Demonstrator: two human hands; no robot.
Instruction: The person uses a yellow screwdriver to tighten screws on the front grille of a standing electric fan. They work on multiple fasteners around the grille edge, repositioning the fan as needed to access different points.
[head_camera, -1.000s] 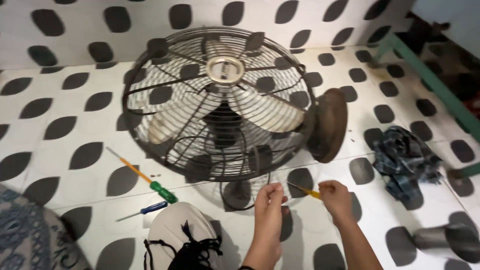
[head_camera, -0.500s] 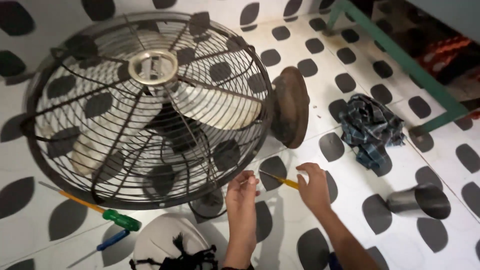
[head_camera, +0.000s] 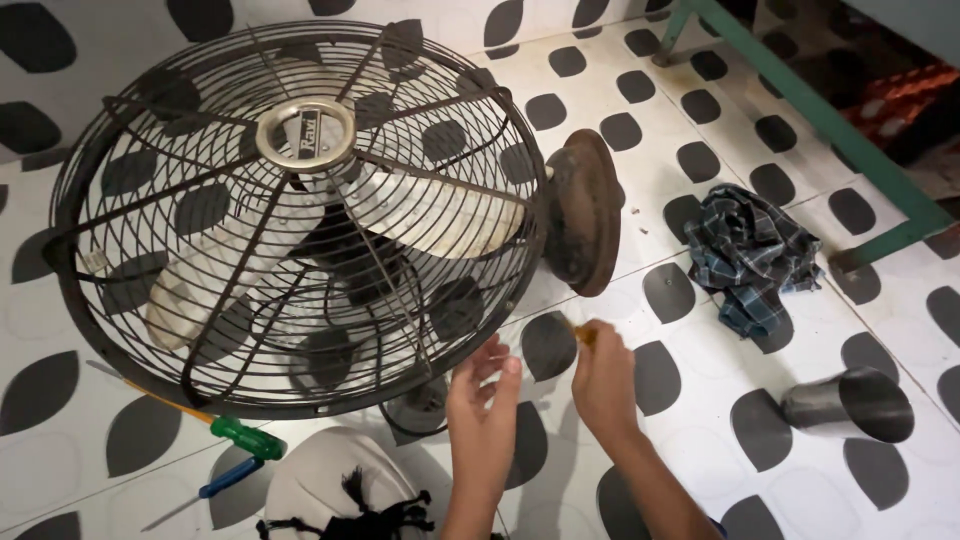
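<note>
A black wire-caged fan lies on its side on the spotted tile floor, its rusty round base standing on edge at the right. My right hand grips a yellow-handled screwdriver pointed toward the lower right rim of the cage. My left hand hovers beside it with fingers apart, fingertips near the cage rim and holding nothing that I can see.
A green-handled screwdriver and a blue-handled screwdriver lie at the lower left. A white bag with black ties sits at the bottom. A crumpled plaid cloth, a metal cup and a green frame leg are on the right.
The view has moved closer to the fan and shifted left. Both hands have stayed at the lower right rim of the cage, the right still holding the screwdriver.
</note>
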